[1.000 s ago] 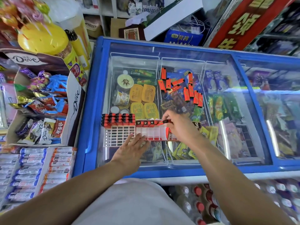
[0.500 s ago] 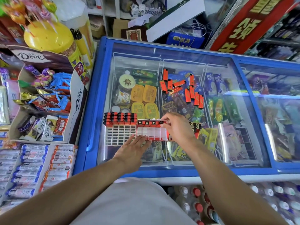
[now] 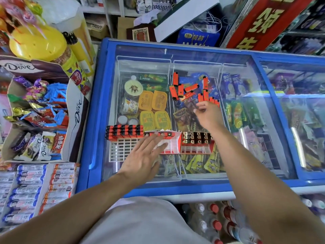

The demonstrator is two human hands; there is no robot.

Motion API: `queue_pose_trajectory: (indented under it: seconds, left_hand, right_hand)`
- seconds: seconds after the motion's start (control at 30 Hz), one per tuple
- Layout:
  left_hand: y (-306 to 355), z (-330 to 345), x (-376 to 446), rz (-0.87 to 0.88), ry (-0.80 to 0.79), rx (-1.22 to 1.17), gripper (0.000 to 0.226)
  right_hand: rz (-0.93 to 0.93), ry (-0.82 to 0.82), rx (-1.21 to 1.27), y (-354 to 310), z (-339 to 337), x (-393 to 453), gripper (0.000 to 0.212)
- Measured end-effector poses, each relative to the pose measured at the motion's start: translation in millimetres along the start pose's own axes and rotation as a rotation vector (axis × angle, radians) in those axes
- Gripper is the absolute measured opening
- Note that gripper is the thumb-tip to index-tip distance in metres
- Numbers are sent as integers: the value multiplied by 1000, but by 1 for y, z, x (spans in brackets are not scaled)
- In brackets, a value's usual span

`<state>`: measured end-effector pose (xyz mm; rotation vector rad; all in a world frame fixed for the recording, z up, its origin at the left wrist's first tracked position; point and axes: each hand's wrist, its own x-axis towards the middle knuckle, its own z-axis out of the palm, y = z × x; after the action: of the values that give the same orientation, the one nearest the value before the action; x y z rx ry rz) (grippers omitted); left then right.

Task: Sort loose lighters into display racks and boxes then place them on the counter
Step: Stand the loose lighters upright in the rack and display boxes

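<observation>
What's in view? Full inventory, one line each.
loose lighters: about a dozen, orange, scattered on freezer lid, far centre
white rack: one, lighters filling its far rows, lid near left
middle box: one, red-white, one row of lighters
right box: one, red, partly filled
freezer: one, blue frame, glass lid
Dove box: one, left, holding sweets
left hand: flat on middle box
right hand: reaching the loose lighters

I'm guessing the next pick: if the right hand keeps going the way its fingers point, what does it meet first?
Probably the row of loose lighters on the freezer lid, just past the right hand; its fingertips look almost there, though height is unclear.
</observation>
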<state>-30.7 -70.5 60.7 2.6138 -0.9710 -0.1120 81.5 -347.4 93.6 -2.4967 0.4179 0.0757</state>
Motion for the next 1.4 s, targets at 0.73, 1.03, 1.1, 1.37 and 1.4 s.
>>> queue_pose_trajectory:
  seconds: [0.73, 1.03, 1.1, 1.37, 1.4]
  left_hand:
    - [-21, 0, 23, -177, -350, 234, 103]
    - [-2, -6, 31, -94, -255, 170, 96]
    - [12, -1, 40, 9, -273, 185, 94]
    - [69, 10, 69, 120, -428, 345, 87]
    - [71, 12, 70, 118, -437, 377, 86]
  right_hand:
    - [109, -246, -284, 22, 18, 69, 34]
    - [99, 187, 324, 53, -42, -31, 52]
    - [77, 196, 368, 66, -55, -57, 58]
    - [23, -19, 222, 102, -62, -112, 16]
    - [11, -35, 227, 103, -61, -114, 17]
